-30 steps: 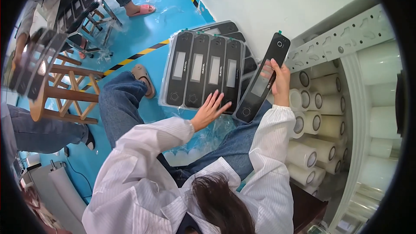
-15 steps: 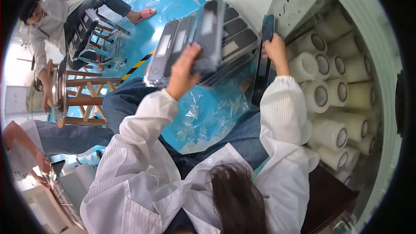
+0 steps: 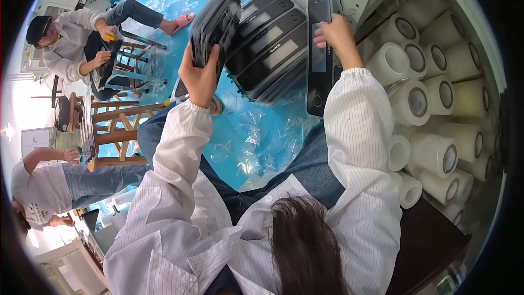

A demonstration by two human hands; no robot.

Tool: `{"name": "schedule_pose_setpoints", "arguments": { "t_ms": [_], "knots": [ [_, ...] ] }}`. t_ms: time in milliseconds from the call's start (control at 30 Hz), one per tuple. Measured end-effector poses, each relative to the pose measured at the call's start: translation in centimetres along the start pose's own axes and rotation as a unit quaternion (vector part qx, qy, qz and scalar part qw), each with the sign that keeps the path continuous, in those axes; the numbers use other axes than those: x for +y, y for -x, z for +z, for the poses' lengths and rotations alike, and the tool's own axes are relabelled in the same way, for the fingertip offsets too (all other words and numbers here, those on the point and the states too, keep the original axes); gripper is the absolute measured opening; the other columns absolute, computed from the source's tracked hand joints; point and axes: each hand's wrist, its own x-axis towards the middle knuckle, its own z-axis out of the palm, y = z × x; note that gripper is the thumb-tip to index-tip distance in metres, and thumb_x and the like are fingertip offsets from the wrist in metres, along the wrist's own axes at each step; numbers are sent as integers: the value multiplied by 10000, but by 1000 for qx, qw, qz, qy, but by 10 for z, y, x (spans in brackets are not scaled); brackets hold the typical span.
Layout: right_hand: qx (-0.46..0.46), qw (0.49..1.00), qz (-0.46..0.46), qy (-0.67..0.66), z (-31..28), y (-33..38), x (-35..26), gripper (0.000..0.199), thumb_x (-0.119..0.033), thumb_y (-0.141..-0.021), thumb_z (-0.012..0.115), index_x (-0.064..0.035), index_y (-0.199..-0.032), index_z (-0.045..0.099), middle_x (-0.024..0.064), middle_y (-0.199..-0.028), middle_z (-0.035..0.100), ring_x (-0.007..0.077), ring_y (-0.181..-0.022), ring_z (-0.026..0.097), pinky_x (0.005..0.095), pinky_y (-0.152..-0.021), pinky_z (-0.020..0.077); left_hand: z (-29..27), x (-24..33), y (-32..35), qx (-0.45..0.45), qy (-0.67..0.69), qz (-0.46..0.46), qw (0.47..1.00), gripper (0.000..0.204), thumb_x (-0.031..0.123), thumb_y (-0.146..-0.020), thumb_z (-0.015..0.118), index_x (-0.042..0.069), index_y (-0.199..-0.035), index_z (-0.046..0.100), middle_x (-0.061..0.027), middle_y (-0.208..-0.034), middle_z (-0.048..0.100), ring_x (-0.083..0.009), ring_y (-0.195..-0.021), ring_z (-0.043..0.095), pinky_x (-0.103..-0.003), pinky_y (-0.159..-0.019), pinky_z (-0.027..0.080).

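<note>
Head view: the left hand has its grip clamped around a black flat panel, lifted edge-on — its long axis runs up and to the right, away from the wrist. The right hand pinches a second long black panel near its upper end, and this one hangs almost straight down. Between the two hands lies the row of black panels, nearer the right hand, above blue floor strewn with clear plastic bags.

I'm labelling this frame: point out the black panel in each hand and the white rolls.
Left hand's black panel [image 3: 217, 19], head view: its wrapped back face.
Right hand's black panel [image 3: 318, 49], head view: its long front face.
White rolls [image 3: 431, 98], head view: one roll's end.
</note>
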Motion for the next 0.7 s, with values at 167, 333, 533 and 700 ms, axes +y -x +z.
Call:
{"name": "schedule_pose_setpoints", "arguments": {
  "t_ms": [167, 333, 533, 700],
  "knots": [
    [-17, 1000, 13, 14, -1, -4, -3, 272, -52, -882, 461, 102, -1104, 498, 222, -911, 665, 278, -680, 694, 324, -550, 569, 16, 0, 13, 5, -9, -11, 1000, 427, 81, -809, 729, -58, -1182, 574, -99, -969, 667, -126, -865, 590, -255, -808, 461],
    [-32, 997, -54, -51, 3, -2, -7, 384, -92, -932, 477, 42, -1292, 480, 200, -938, 675, 240, -708, 693, 296, -603, 558, 41, 0, 52, -58, -114, 65, 990, 609, -31, -663, 730, 31, -1244, 555, -145, -1137, 615, -299, -1074, 596, -362, -927, 472],
    [-79, 980, -125, -133, 0, 1, -22, 395, -156, -962, 515, 49, -1292, 448, 192, -946, 676, 235, -724, 692, 298, -614, 555, 76, -51, 130, -231, -173, 175, 941, 677, -26, -588, 688, 108, -1241, 568, -114, -1282, 525, -388, -1262, 428, -482, -1061, 375],
    [-142, 957, -46, -250, 13, 10, -21, 198, -174, -962, 524, 1, -1053, 543, 187, -920, 672, 261, -746, 689, 328, -632, 559, 71, -47, 127, -380, -142, 147, 902, 522, 100, -754, 670, 124, -1264, 560, -103, -1251, 542, -365, -1262, 416, -492, -1070, 348]
  ]
}}
